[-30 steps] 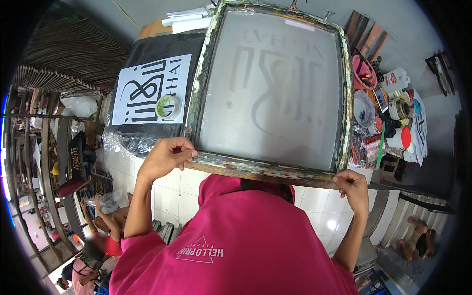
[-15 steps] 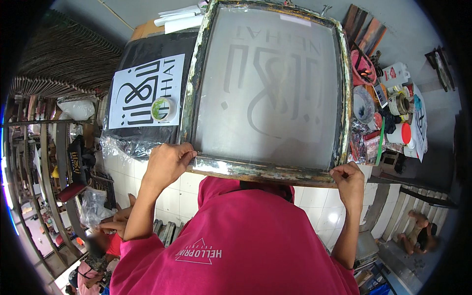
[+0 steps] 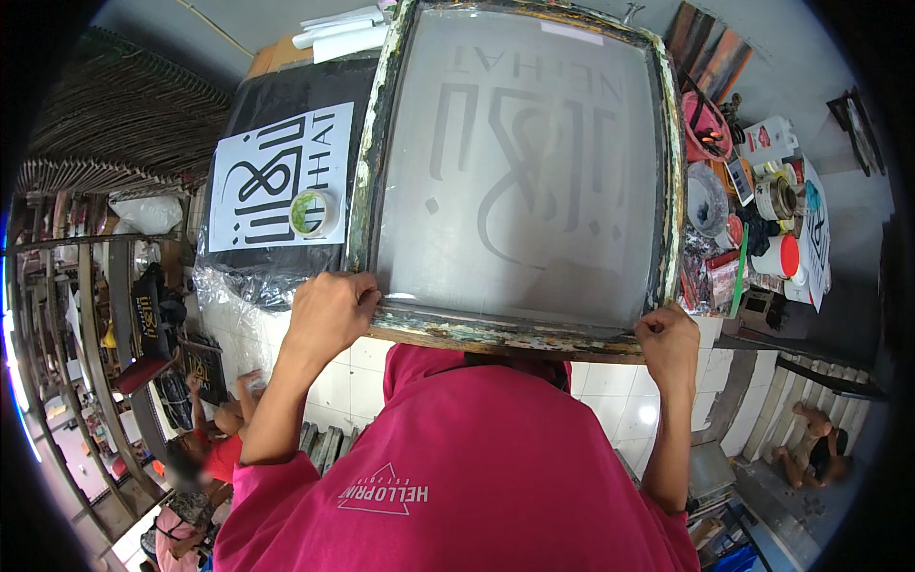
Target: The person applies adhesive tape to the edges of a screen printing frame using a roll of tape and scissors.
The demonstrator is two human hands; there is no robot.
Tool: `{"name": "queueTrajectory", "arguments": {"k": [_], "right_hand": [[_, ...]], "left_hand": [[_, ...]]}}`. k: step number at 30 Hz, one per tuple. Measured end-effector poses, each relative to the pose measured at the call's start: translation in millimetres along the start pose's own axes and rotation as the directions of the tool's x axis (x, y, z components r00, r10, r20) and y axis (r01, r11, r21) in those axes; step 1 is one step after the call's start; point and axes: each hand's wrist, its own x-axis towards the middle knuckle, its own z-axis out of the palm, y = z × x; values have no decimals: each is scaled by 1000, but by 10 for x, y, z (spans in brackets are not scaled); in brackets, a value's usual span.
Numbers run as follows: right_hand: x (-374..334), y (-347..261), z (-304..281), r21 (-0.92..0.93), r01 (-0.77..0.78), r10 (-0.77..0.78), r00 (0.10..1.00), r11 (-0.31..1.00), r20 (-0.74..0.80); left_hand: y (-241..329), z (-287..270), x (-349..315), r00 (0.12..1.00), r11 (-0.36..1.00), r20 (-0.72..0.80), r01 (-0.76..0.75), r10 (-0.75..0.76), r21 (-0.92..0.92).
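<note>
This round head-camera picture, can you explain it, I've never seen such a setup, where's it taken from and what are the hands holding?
There's no machine, just a person's bare left hand and bare right hand. A wide fisheye camera worn on the head looks down, so edges bend and the bright pink shirt shows below. The fingers of both hands grip the near corners of a paint-stained rectangular frame. Across it is a faintly patterned, translucent grey mesh. To its left, a black-printed white paper sheet lies on a flat black surface; a small round white tub sits on the sheet. On the right are a pink bag and a white container with a red lid.
</note>
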Motion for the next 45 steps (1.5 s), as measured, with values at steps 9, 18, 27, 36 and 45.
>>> {"name": "queueTrajectory", "arguments": {"k": [9, 18, 27, 36, 45], "right_hand": [[62, -51, 32, -130, -14, 18, 999, 991, 36], [81, -84, 69, -209, -62, 69, 997, 976, 27], [85, -85, 128, -323, -73, 85, 996, 944, 22], [104, -9, 172, -349, -32, 31, 999, 936, -8], [109, -56, 175, -354, -47, 49, 999, 934, -2]], "left_hand": [[18, 9, 110, 995, 993, 85, 43, -52, 112], [35, 110, 113, 1000, 975, 26, -12, 6, 221], [125, 242, 158, 998, 931, 1, 54, -58, 362], [249, 181, 237, 994, 879, 97, -3, -49, 477], [403, 94, 392, 960, 812, 278, -138, -31, 568]]}}
